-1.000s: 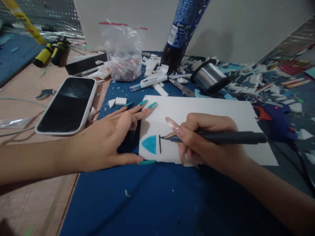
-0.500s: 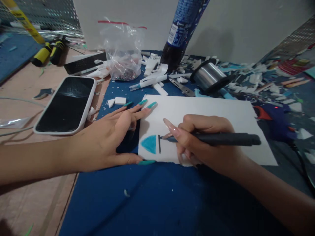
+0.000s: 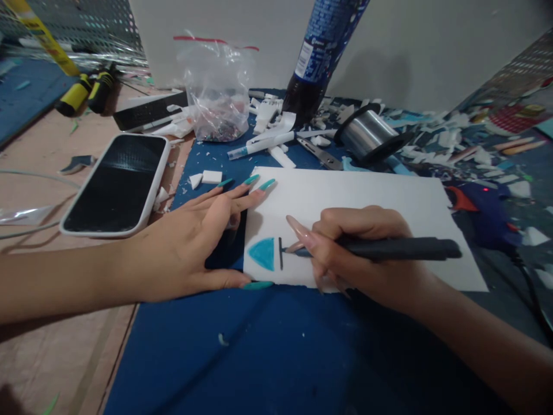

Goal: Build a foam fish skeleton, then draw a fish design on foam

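My right hand (image 3: 358,248) grips a black marker pen (image 3: 401,248), its tip touching or just above a short dark line (image 3: 281,253) on the white sheet (image 3: 367,187). Left of that line is a blue rounded-triangle shape (image 3: 262,255), coloured in near the sheet's left end. My left hand (image 3: 207,242) lies with fingers spread at that end; the fingertips rest on the upper left corner and the thumb lies along the lower edge. Part of the sheet is hidden under my right hand.
A phone (image 3: 116,184) lies on the left. Behind the sheet stand a plastic bag (image 3: 218,92) and a dark bottle (image 3: 317,63), beside a wire spool (image 3: 369,135), a craft knife (image 3: 319,153) and white scraps. A blue corded tool (image 3: 486,213) with a red light sits at the right.
My right hand has shifted slightly down with the marker pen, its tip moving from the upper part of the dark line to about its middle. My left hand stays put.
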`<state>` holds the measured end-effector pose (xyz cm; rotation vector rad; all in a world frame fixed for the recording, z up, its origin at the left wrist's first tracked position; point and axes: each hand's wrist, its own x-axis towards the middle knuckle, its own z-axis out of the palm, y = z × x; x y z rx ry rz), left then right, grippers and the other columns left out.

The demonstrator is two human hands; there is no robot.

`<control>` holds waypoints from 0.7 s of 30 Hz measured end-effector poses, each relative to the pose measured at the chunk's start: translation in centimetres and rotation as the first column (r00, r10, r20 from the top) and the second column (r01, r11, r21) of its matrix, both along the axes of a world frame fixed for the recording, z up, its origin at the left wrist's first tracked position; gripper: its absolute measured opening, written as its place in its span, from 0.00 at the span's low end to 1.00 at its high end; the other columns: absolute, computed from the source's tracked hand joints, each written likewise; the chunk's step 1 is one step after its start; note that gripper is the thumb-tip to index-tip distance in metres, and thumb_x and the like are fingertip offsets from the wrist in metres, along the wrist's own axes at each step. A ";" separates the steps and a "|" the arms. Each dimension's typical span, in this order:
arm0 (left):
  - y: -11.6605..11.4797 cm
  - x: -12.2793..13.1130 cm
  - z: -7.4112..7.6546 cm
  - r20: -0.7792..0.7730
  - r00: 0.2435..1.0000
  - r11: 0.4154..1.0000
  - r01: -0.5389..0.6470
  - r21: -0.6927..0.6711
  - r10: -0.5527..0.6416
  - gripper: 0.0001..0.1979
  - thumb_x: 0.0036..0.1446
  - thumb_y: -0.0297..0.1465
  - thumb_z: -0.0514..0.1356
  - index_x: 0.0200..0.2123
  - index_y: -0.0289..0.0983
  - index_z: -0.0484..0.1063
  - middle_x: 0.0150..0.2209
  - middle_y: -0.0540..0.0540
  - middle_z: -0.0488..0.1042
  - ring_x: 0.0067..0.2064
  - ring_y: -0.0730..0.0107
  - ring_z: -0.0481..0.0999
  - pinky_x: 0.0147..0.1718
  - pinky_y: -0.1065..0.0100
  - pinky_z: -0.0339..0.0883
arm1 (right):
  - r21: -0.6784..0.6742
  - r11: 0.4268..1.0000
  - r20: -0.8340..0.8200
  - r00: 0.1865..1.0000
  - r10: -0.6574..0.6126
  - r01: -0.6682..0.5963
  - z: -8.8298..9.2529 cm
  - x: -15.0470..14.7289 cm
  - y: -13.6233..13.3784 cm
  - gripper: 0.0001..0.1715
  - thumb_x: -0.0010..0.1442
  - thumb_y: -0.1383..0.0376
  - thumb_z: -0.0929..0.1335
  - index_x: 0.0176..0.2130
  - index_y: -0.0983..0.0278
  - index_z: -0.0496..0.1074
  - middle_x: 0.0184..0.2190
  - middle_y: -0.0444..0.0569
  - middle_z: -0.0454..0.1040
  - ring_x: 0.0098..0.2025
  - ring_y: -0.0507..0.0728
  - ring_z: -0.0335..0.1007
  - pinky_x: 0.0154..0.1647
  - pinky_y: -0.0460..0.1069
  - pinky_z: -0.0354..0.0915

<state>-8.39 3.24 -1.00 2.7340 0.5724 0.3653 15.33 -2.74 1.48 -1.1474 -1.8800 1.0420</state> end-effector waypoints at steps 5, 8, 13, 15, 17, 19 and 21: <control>0.0 -0.1 -0.1 0.010 1.000 1.000 -0.012 -0.025 0.013 0.36 0.54 0.51 0.59 0.58 0.42 0.49 0.67 0.38 0.52 0.67 0.46 0.51 0.60 0.43 0.60 | -0.009 1.000 0.002 1.000 -0.010 0.010 0.0 0.1 0.0 0.21 0.61 0.72 0.66 0.18 0.62 0.67 0.14 0.39 0.66 0.14 0.46 0.62 0.25 0.46 0.67; 0.0 0.0 0.0 -0.001 1.000 1.000 -0.006 -0.007 0.006 0.35 0.54 0.51 0.58 0.58 0.41 0.49 0.67 0.36 0.52 0.67 0.45 0.52 0.59 0.41 0.61 | -0.011 1.000 -0.016 1.000 0.015 -0.015 0.1 0.1 0.0 0.21 0.61 0.72 0.66 0.18 0.62 0.68 0.14 0.39 0.66 0.15 0.47 0.63 0.27 0.47 0.68; 0.0 0.1 0.1 -0.007 1.000 1.000 -0.002 0.010 0.002 0.36 0.54 0.53 0.57 0.57 0.40 0.49 0.66 0.34 0.53 0.67 0.44 0.52 0.58 0.41 0.63 | -0.015 0.999 -0.023 0.999 0.031 -0.032 0.1 0.0 0.0 0.21 0.60 0.73 0.66 0.18 0.63 0.68 0.14 0.39 0.66 0.15 0.47 0.63 0.28 0.47 0.69; 0.0 0.1 0.1 -0.001 1.000 1.000 -0.007 0.002 0.007 0.36 0.54 0.52 0.58 0.58 0.39 0.49 0.66 0.34 0.53 0.67 0.44 0.52 0.58 0.42 0.62 | -0.018 0.999 -0.021 0.999 0.033 -0.033 0.1 0.0 0.0 0.21 0.60 0.73 0.65 0.18 0.63 0.68 0.14 0.39 0.66 0.15 0.47 0.64 0.28 0.46 0.69; 0.0 0.1 0.1 0.006 1.000 1.000 -0.008 -0.004 0.008 0.36 0.54 0.52 0.58 0.58 0.40 0.49 0.67 0.35 0.53 0.67 0.45 0.52 0.59 0.42 0.62 | -0.025 0.999 -0.018 0.999 0.037 -0.038 0.1 0.0 0.0 0.21 0.60 0.73 0.66 0.18 0.63 0.68 0.14 0.39 0.66 0.15 0.47 0.64 0.29 0.46 0.69; 0.1 0.1 0.1 -0.003 1.000 1.000 -0.003 -0.009 0.003 0.36 0.54 0.52 0.57 0.58 0.41 0.49 0.67 0.35 0.52 0.67 0.45 0.52 0.59 0.41 0.61 | -0.030 0.999 -0.012 0.999 0.040 -0.040 0.2 0.0 0.0 0.21 0.60 0.72 0.66 0.18 0.63 0.68 0.14 0.39 0.66 0.15 0.47 0.64 0.29 0.46 0.69; 0.1 0.1 0.1 -0.007 1.000 1.000 -0.001 -0.016 0.001 0.35 0.54 0.52 0.57 0.57 0.41 0.49 0.67 0.36 0.52 0.67 0.45 0.51 0.59 0.41 0.61 | -0.027 0.999 -0.004 0.999 0.041 -0.041 0.3 0.0 0.0 0.21 0.60 0.72 0.66 0.17 0.62 0.68 0.13 0.39 0.66 0.14 0.47 0.63 0.28 0.46 0.69</control>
